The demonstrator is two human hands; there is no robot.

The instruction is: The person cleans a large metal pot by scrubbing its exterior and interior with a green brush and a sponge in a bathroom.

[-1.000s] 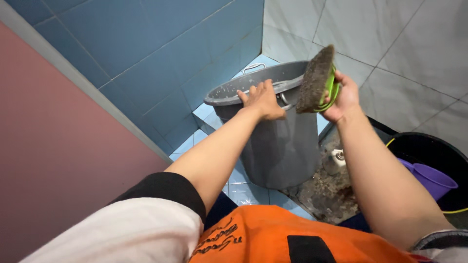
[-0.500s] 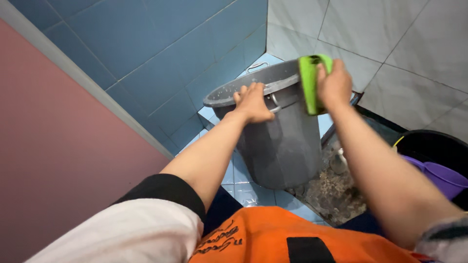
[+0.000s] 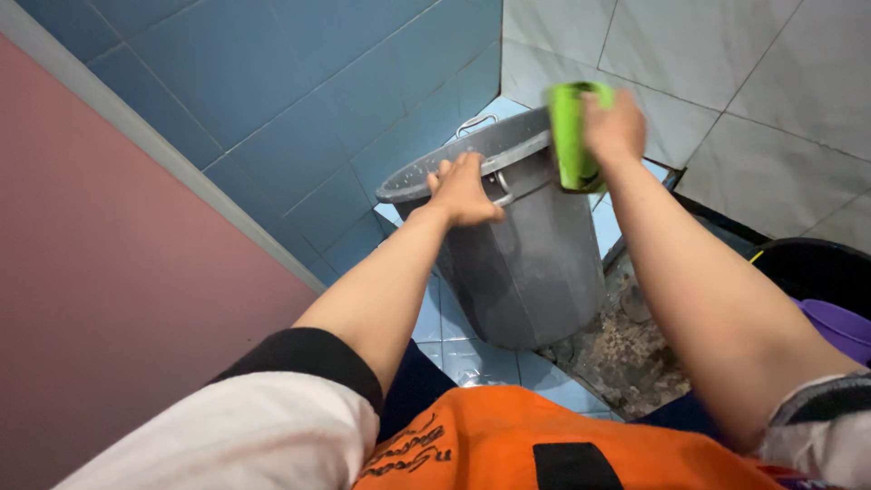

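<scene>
A tall grey plastic bucket (image 3: 535,263) stands tilted on the blue floor tiles near the corner of the walls. My left hand (image 3: 464,191) grips its near rim beside the metal handle. My right hand (image 3: 615,129) holds a green scrubbing brush (image 3: 570,136) with its green back toward me, pressed against the bucket's upper right rim. The bristles are hidden from view.
A black bucket (image 3: 812,268) with a purple scoop (image 3: 839,328) inside sits at the right. A dirty patch of floor with debris (image 3: 617,354) lies to the right of the grey bucket. Blue tiled wall (image 3: 299,100) at left, grey tiled wall (image 3: 726,91) at right.
My right hand has turned the brush over, bristles away from me, and brought it against the bucket's rim. The left hand keeps its hold on the rim.
</scene>
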